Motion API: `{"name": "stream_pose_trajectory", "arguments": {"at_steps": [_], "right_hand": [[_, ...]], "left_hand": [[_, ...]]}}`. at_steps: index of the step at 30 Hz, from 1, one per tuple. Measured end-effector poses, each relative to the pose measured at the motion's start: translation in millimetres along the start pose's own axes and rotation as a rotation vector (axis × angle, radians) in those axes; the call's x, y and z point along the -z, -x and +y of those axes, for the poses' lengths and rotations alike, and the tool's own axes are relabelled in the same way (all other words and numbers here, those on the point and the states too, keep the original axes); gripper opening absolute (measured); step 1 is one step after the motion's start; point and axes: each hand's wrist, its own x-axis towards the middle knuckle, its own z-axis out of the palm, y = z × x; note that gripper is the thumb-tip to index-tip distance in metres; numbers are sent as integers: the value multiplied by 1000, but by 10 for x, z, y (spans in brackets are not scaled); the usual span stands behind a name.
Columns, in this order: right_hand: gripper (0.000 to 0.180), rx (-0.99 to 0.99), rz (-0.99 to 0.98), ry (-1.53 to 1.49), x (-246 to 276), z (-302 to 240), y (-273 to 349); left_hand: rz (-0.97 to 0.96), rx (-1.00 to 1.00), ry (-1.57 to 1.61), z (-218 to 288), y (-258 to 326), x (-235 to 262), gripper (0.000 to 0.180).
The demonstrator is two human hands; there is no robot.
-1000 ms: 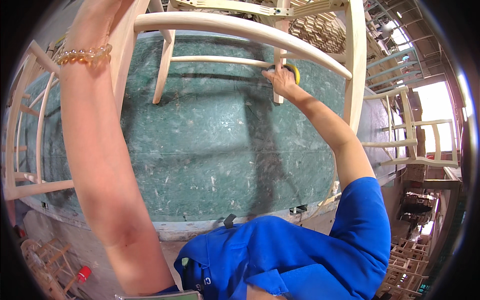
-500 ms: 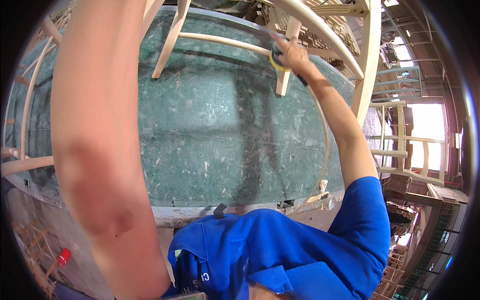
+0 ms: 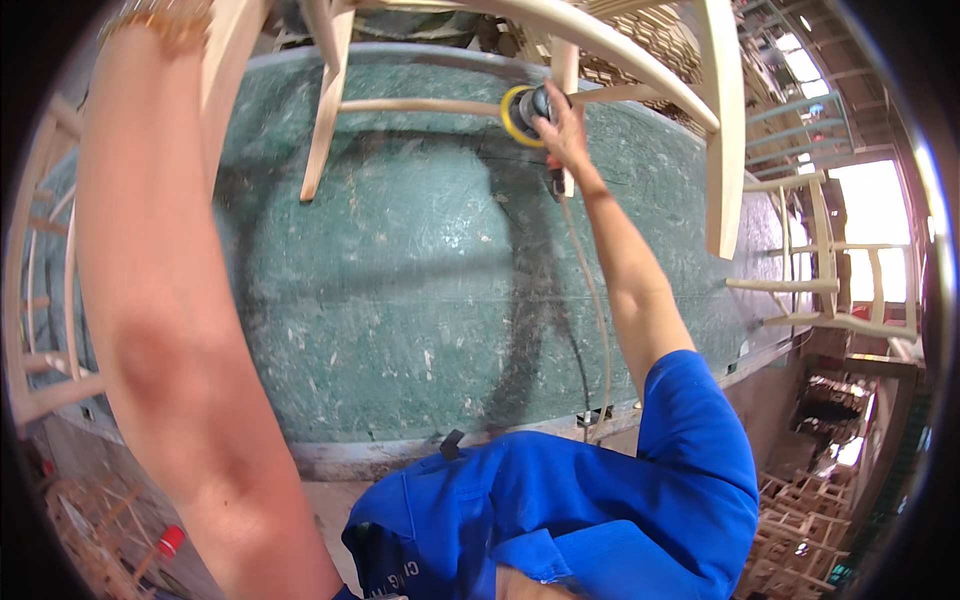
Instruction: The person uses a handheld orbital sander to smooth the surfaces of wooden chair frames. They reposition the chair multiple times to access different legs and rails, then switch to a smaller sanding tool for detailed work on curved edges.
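My right hand (image 3: 568, 138) is wrapped round a pneumatic orbital sander (image 3: 538, 103), which has a black body and a round yellow-rimmed pad. The pad faces left, beside a leg of a pale wooden chair frame (image 3: 640, 58) and near its thin stretcher (image 3: 420, 105); whether it touches the wood I cannot tell. A hose (image 3: 596, 290) trails from the sander down toward me. Along the left side my left forearm (image 3: 170, 250) reaches up, with a beaded band at the wrist; the hand itself lies beyond the top edge.
Beneath the chair frame is a scuffed green worktable (image 3: 400, 330). Another wooden chair frame (image 3: 50, 290) stands at the left, and more chair frames (image 3: 825, 250) at the right. Stacked wooden pieces (image 3: 640, 45) lie behind. A red object (image 3: 171, 541) is at the lower left.
My right hand and the sander have moved left, and the yellow pad has turned to face left. In view, the chair frame sits lower, and my left forearm has shifted left.
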Motion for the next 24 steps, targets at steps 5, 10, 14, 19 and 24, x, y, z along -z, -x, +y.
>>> {"name": "stream_pose_trajectory", "arguments": {"at_steps": [5,10,14,19,24], "right_hand": [[75,-167,68,-25,-121,-178,536],[72,-218,-341,60,64,-551,637],[62,64,-541,617,-4,-301,601],[41,215,-619,982,35,-234,324],[41,240,-619,1058,140,-148,404]], "left_hand": [[11,-4,70,-109,-292,178,19],[34,100,40,-297,-249,397,44],[7,107,52,-352,-320,272,49],[19,116,38,-426,-331,456,53],[17,89,30,-489,-324,398,52]]}}
